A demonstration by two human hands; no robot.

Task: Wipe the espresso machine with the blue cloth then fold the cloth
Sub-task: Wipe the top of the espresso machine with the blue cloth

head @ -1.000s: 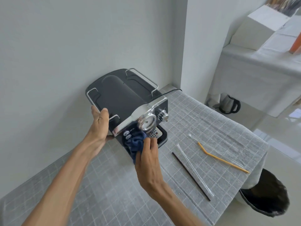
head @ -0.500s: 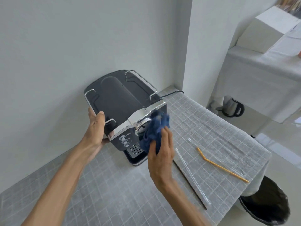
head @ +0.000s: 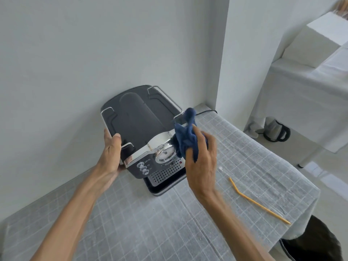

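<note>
A black and chrome espresso machine (head: pixel 139 125) stands against the wall on a grey checked tablecloth (head: pixel 143 219). My left hand (head: pixel 111 147) grips the machine's left front corner, thumb on top by the chrome rail. My right hand (head: pixel 202 159) is shut on a bunched blue cloth (head: pixel 185 136), pressed against the machine's upper right front corner beside the round gauge (head: pixel 165 154). One tip of the cloth sticks up past the right rail. The knob on the right of the front is hidden by the cloth.
A bent yellow straw (head: pixel 258 201) lies on the tablecloth to the right, with a clear wrapper near it. The table's right edge drops to a dark bin (head: pixel 316 242). A kettle (head: pixel 276 129) sits on the floor beyond, under a white-draped table (head: pixel 301 87).
My right hand carried the blue cloth from the buttons at the lower left of the front, up across the gauge, to the upper right corner. My left hand kept its grip on the left corner.
</note>
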